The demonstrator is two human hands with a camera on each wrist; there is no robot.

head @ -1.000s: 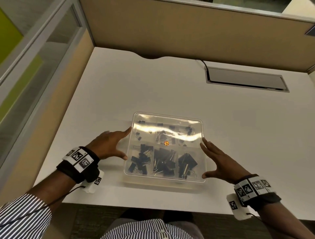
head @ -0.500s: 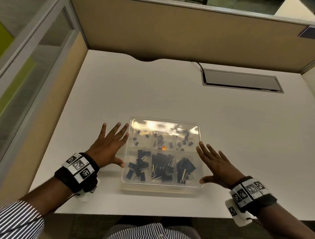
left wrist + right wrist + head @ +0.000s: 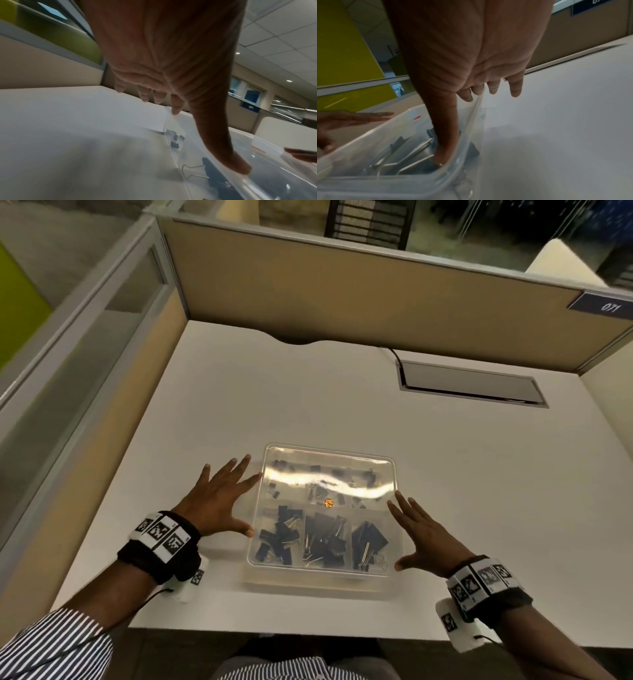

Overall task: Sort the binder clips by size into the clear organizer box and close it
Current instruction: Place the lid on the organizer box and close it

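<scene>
The clear organizer box sits near the desk's front edge with its lid down. Through the lid I see large black binder clips in the front compartments and small ones in the back row. My left hand lies flat beside the box's left side with its fingers spread; its thumb and index fingertip touch the lid's edge. My right hand lies beside the right side, fingers straight, thumb against the box's rim. Neither hand holds anything.
The white desk is bounded by tan partition walls at the back and left. A grey cable hatch is set into the desk at the back right. A small orange sticker marks the lid.
Both hands went from cupping the box's sides to lying with straight, spread fingers beside it. The box stayed in place.
</scene>
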